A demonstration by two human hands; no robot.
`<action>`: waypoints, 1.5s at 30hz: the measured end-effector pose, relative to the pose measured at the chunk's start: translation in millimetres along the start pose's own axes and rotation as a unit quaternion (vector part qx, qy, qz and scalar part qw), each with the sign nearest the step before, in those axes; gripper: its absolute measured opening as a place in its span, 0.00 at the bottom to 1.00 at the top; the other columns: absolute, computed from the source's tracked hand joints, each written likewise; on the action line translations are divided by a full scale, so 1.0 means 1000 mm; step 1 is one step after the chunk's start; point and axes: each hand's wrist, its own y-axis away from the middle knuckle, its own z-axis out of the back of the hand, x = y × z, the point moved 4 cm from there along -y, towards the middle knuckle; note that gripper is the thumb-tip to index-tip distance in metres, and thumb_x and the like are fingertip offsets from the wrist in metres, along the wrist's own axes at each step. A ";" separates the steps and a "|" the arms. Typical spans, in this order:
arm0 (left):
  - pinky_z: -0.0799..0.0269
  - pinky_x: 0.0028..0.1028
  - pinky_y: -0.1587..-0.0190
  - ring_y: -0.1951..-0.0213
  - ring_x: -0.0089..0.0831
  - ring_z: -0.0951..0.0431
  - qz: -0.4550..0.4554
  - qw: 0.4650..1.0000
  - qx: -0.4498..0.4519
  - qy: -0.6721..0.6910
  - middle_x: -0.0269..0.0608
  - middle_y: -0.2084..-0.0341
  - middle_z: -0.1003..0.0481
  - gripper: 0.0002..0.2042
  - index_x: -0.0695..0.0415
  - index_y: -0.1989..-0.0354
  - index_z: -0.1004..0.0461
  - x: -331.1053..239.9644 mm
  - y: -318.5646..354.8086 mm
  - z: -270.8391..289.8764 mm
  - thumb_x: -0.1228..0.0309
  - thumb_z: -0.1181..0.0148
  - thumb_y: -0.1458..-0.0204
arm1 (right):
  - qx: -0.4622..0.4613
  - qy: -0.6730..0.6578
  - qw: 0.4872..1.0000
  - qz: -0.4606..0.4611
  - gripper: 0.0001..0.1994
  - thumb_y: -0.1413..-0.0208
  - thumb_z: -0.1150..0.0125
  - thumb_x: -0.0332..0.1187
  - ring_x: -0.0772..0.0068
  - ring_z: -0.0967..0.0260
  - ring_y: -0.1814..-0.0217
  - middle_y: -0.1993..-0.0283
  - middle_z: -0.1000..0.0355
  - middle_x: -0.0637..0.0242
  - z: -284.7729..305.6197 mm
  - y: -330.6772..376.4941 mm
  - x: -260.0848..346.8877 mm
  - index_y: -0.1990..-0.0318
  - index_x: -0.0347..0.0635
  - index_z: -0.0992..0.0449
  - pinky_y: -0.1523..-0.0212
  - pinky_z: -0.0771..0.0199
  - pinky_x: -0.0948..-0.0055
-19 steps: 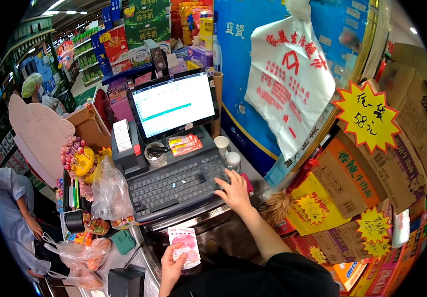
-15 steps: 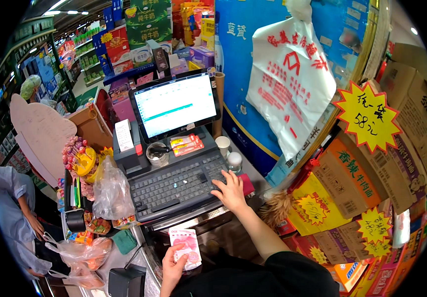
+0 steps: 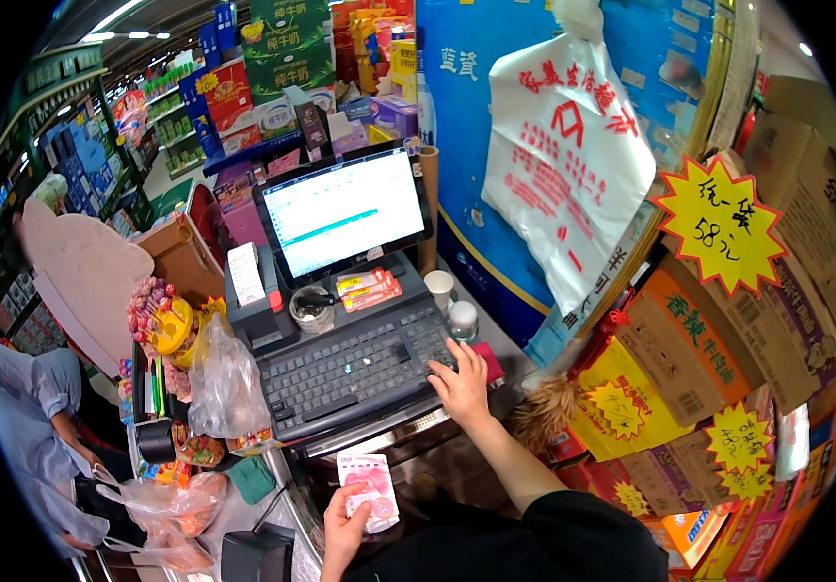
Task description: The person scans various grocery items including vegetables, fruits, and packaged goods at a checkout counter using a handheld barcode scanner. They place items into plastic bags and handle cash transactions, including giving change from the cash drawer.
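My left hand [image 3: 345,524] grips a small flat pink-and-white packet [image 3: 368,488] near the lower edge, thumb across its front. Over the right end of the black keyboard [image 3: 340,383] is my right hand [image 3: 461,384]. Its fingers are stretched out and apart on or just above the keys, holding nothing. Behind the keyboard stands a lit monitor [image 3: 342,213]. A receipt printer [image 3: 256,308] with a white paper slip is at its left. A clear jar [image 3: 313,308] and some red-and-yellow packets [image 3: 368,289] sit between screen and keys.
A paper cup [image 3: 438,287] and a capped glass jar [image 3: 463,319] stand by the keyboard's right corner. Plastic bags [image 3: 176,514] and a yellow candy tub [image 3: 172,327] crowd the left. A person's sleeve [image 3: 30,388] shows beyond. Stacked cartons [image 3: 690,335] line the right.
My right hand has shifted slightly right and down over the keys. The left hand still holds the packet. The view has moved a little; the person at the left has shifted.
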 end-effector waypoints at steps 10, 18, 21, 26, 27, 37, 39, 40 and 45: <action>0.34 0.22 0.52 0.54 0.23 0.30 0.004 1.000 -0.004 0.008 0.38 0.56 0.29 0.15 0.63 0.51 0.32 0.014 -0.008 0.000 0.82 0.45 0.49 | -0.016 0.063 0.996 -0.058 0.20 0.50 0.37 0.38 0.50 0.41 0.42 0.42 0.37 0.56 0.003 0.009 -0.039 0.48 0.48 0.26 0.45 0.42 0.56; 0.34 0.25 0.49 0.53 0.24 0.30 -0.036 0.997 -0.056 0.027 0.39 0.52 0.32 0.17 0.62 0.47 0.36 -0.004 -0.002 -0.006 0.80 0.48 0.46 | 0.094 -0.346 0.923 -0.142 0.17 0.45 0.43 0.30 0.63 0.29 0.62 0.61 0.28 0.59 0.008 0.019 0.009 0.48 0.43 0.27 0.58 0.29 0.69; 0.34 0.25 0.48 0.52 0.25 0.31 -0.046 0.994 -0.070 0.072 0.40 0.52 0.32 0.17 0.63 0.46 0.37 -0.007 0.006 -0.007 0.80 0.48 0.46 | 0.228 -0.404 0.885 -0.038 0.18 0.44 0.44 0.30 0.66 0.30 0.62 0.61 0.28 0.61 0.015 0.040 0.074 0.45 0.43 0.28 0.58 0.30 0.71; 0.37 0.26 0.46 0.49 0.28 0.33 -0.092 0.992 -0.080 0.000 0.43 0.50 0.33 0.20 0.65 0.45 0.38 0.000 0.016 -0.004 0.79 0.47 0.46 | 0.381 -0.538 0.747 -0.089 0.18 0.41 0.46 0.28 0.79 0.32 0.54 0.55 0.28 0.66 0.008 0.086 0.133 0.43 0.41 0.31 0.52 0.32 0.76; 0.37 0.26 0.45 0.48 0.28 0.33 -0.095 0.992 -0.081 -0.020 0.43 0.50 0.34 0.20 0.65 0.44 0.38 -0.004 0.023 -0.007 0.79 0.46 0.47 | 0.387 -0.531 0.747 -0.101 0.17 0.41 0.47 0.28 0.80 0.33 0.55 0.55 0.27 0.66 0.006 0.091 0.133 0.44 0.40 0.30 0.52 0.32 0.77; 0.36 0.24 0.51 0.58 0.24 0.33 0.016 0.978 -0.209 0.013 0.39 0.53 0.32 0.19 0.61 0.45 0.36 0.021 0.017 0.029 0.76 0.45 0.46 | 0.453 -0.557 0.603 -0.347 0.13 0.43 0.49 0.22 0.80 0.31 0.55 0.54 0.25 0.65 -0.006 0.152 0.093 0.52 0.35 0.24 0.54 0.32 0.81; 0.33 0.24 0.60 0.58 0.24 0.30 0.064 0.976 -0.207 -0.001 0.43 0.47 0.34 0.20 0.58 0.45 0.36 0.031 0.004 0.042 0.76 0.45 0.47 | 0.423 -0.572 0.590 -0.382 0.13 0.41 0.49 0.23 0.75 0.29 0.53 0.53 0.26 0.60 0.001 0.156 0.091 0.50 0.33 0.25 0.52 0.30 0.78; 0.33 0.24 0.61 0.58 0.25 0.28 0.086 0.978 -0.192 -0.010 0.44 0.45 0.35 0.20 0.57 0.45 0.37 0.032 -0.004 0.044 0.74 0.46 0.47 | 0.407 -0.583 0.582 -0.395 0.14 0.42 0.49 0.22 0.78 0.30 0.55 0.53 0.26 0.63 0.005 0.154 0.093 0.49 0.34 0.26 0.54 0.31 0.80; 0.33 0.25 0.71 0.67 0.31 0.22 0.225 0.963 -0.120 0.089 0.42 0.51 0.33 0.20 0.56 0.45 0.40 0.052 -0.054 0.058 0.70 0.46 0.46 | 0.390 -0.603 0.557 -0.417 0.17 0.44 0.47 0.22 0.88 0.37 0.68 0.64 0.28 0.75 0.007 0.136 0.102 0.46 0.41 0.27 0.68 0.36 0.86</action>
